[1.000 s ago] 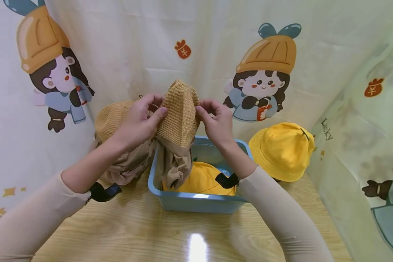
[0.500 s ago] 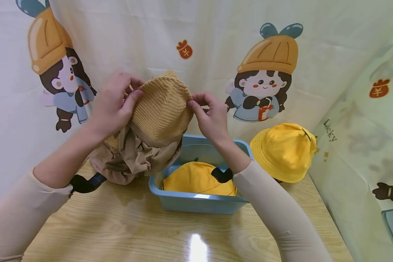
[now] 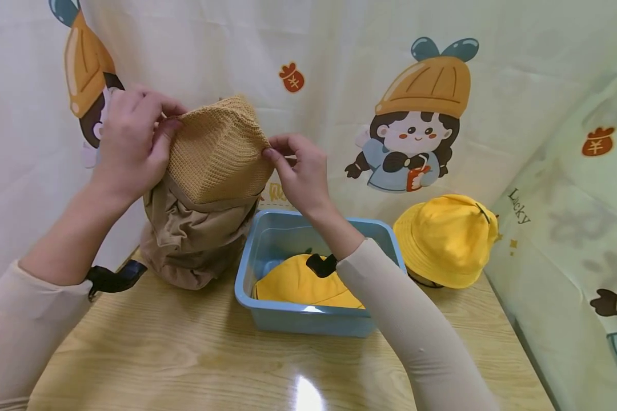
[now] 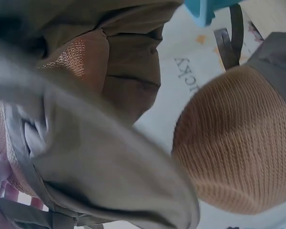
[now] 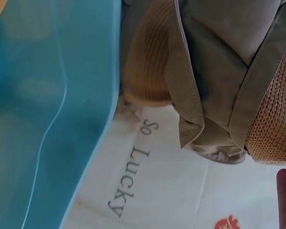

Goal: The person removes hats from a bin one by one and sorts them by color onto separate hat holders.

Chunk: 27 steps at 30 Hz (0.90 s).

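Both hands hold up a sun hat with a tan knitted crown and a floppy brown cloth brim. My left hand pinches the crown's left edge between thumb and fingers. On the opposite edge, the right hand pinches the knit in the same way. The brown brim hangs loosely in folds below the crown. Behind and below it stands a second brown hat, mostly covered in the head view; its ribbed tan crown shows in the left wrist view.
A blue plastic basin stands on the wooden table, with a yellow hat lying inside. To its right, a yellow bucket hat sits propped up. Cartoon-printed curtains close off the back and sides.
Both hands have carried the held hat left and upward, from over the basin to in front of the second brown hat. The hands have spread apart, widening the crown.
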Each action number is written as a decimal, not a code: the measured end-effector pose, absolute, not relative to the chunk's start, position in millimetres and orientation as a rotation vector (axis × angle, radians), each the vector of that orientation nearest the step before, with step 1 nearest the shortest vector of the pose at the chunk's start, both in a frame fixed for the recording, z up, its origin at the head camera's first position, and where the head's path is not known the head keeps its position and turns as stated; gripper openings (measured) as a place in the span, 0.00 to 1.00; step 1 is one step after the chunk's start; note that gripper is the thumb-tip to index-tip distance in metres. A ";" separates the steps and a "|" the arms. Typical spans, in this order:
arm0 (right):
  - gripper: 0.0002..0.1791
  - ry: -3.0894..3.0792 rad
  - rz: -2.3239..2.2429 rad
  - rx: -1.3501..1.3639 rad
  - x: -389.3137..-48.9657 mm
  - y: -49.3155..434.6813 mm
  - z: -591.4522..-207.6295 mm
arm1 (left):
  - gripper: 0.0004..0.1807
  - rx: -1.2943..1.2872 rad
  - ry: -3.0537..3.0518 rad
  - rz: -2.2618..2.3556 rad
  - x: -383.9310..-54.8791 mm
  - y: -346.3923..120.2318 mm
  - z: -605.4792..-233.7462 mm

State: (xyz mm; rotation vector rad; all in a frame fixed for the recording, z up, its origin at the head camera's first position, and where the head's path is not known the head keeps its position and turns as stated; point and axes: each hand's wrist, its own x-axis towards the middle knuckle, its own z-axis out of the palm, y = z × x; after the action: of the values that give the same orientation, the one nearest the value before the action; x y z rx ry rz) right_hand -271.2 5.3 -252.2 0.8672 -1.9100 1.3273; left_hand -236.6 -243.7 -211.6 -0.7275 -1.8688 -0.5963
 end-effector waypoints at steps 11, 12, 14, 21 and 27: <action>0.06 -1.971 1.264 0.847 -284.9 -27.4 -264.8 | 0.04 -0.664 -1.878 -0.604 -253.9 -271.1 -223.4; 0.06 -1.987 1.265 0.841 -286.1 -29.6 -267.0 | 0.04 -0.662 -1.885 -0.605 -256.7 -274.0 -226.5; 0.06 -2.023 1.259 0.826 -287.6 -33.0 -271.9 | 0.04 -0.651 -1.902 -0.615 -261.7 -278.9 -233.3; 0.08 -2.177 1.186 0.770 -289.7 -41.5 -286.5 | 0.05 -0.589 -2.015 -0.636 -277.6 -295.2 -257.7; 0.09 -2.264 1.137 0.749 -296.5 -46.4 -296.4 | 0.06 -0.567 -2.054 -0.645 -288.2 -302.5 -276.9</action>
State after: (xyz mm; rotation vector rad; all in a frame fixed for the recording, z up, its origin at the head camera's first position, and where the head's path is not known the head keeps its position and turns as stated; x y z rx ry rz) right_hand -296.5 -46.4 -296.4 0.7487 -2.2639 1.1368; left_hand -288.2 -302.5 -276.9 -0.5669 -2.0537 -0.6449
